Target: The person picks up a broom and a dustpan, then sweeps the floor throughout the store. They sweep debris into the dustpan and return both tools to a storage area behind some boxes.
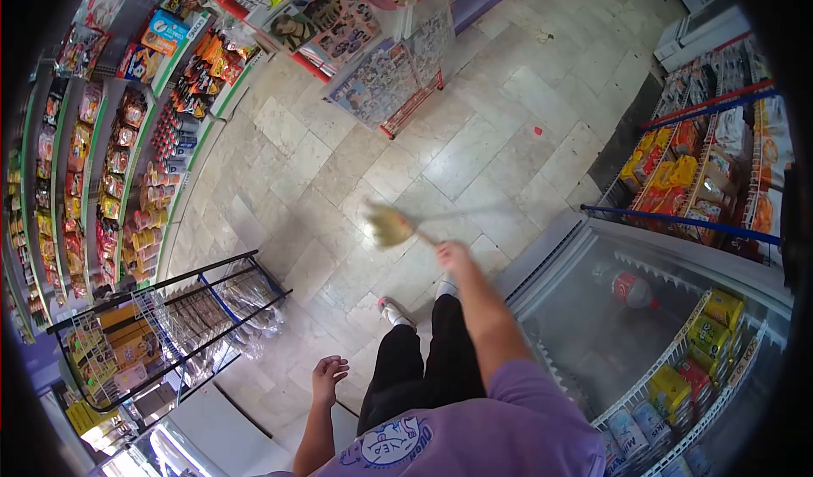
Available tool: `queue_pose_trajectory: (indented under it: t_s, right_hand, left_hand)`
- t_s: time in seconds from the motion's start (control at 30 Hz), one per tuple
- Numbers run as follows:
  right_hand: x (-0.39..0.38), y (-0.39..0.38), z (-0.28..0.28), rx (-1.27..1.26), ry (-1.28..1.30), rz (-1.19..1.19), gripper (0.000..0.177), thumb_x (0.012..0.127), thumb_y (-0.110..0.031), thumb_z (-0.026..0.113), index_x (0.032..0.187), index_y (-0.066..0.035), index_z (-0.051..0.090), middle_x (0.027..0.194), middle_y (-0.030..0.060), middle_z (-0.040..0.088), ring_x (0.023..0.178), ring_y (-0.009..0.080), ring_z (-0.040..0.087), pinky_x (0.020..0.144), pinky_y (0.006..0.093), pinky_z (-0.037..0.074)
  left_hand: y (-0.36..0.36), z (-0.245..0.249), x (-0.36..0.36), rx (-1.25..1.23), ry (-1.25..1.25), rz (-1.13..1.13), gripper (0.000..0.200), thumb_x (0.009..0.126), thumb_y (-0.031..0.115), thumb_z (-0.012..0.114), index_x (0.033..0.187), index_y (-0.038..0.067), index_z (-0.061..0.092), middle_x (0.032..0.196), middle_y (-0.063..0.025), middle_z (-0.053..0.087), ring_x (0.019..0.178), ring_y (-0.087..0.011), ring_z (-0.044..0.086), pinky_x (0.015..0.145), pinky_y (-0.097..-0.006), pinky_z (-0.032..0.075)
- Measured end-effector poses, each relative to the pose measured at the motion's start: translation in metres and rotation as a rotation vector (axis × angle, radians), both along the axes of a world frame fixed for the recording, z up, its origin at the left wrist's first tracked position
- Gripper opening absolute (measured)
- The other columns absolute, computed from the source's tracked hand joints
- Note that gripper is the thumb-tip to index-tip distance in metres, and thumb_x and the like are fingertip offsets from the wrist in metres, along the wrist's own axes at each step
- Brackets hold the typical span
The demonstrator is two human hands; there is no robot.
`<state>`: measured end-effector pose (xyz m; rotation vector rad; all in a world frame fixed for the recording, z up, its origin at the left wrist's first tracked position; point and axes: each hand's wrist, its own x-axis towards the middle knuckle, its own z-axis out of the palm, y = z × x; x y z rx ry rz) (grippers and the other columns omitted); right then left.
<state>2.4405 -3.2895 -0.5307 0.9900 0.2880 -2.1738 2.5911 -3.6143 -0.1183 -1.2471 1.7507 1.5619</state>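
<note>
My right hand is closed round the handle of a straw-coloured hand broom, held out in front of my legs over the tiled floor. The broom's fanned head points to the left and is smeared by motion. My left hand hangs at my left side with its fingers loosely apart and nothing in them. Nearest to it is a black wire rack with clear plastic packs.
Curved shelves of packaged snacks line the left. Ahead stands a red-framed display rack. On the right are a glass-topped cooler with drink cans and a wire rack of bagged goods. A small red scrap lies on the floor.
</note>
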Motion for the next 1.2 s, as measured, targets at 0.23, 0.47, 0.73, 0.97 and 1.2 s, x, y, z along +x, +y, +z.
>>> queue_pose_trajectory:
  t_s: [0.23,0.47,0.73,0.97,1.2]
  right_hand:
    - [-0.123,0.197,0.115,0.402,-0.294,-0.213,0.017,0.077,-0.003,0.041,0.062,-0.009,0.04,0.05,-0.0014,0.037,0.036,0.0041,0.03,0.028,0.016,0.021]
    - [-0.077,0.084,0.213,0.699,-0.042,-0.236,0.014,0.074,-0.001,0.046,0.078,-0.014,0.041,0.051,-0.0014,0.038,0.034,0.0056,0.033,0.026,0.0175,0.026]
    - [0.036,-0.033,0.287,-0.016,-0.153,-0.077,0.056,0.078,0.001,0.047,0.124,-0.026,0.034,0.061,0.0023,0.042,0.039,0.007,0.033,0.032,0.0203,0.024]
    - [0.051,0.105,0.082,0.666,-0.078,-0.005,0.01,0.066,-0.002,0.052,0.059,-0.006,0.046,0.048,0.0034,0.037,0.036,0.0134,0.036,0.031,0.0267,0.027]
    - [-0.08,0.211,0.152,1.218,-0.176,0.15,0.007,0.077,-0.004,0.042,0.071,-0.006,0.045,0.049,0.0028,0.036,0.034,0.0108,0.033,0.03,0.0263,0.022]
  left_hand:
    - [0.018,-0.015,0.017,0.075,-0.031,-0.024,0.019,0.084,0.014,0.048,0.099,0.002,0.05,0.091,-0.0118,0.059,0.081,-0.0198,0.059,0.07,-0.031,0.048]
    - [0.016,-0.012,0.01,0.06,-0.028,0.011,0.018,0.085,0.012,0.047,0.098,0.001,0.051,0.091,-0.0119,0.06,0.079,-0.0185,0.059,0.068,-0.0294,0.048]
    - [0.026,-0.018,-0.026,0.086,0.016,-0.035,0.018,0.085,0.012,0.047,0.099,0.002,0.05,0.092,-0.012,0.059,0.081,-0.0199,0.059,0.07,-0.0314,0.048]
    - [0.03,-0.006,-0.048,0.11,0.055,-0.087,0.018,0.086,0.012,0.047,0.099,0.001,0.051,0.092,-0.0116,0.06,0.08,-0.0184,0.059,0.069,-0.0291,0.048]
    - [0.006,-0.022,-0.044,0.128,-0.001,-0.071,0.018,0.086,0.012,0.045,0.099,0.0,0.05,0.092,-0.0122,0.06,0.081,-0.0193,0.059,0.07,-0.0299,0.048]
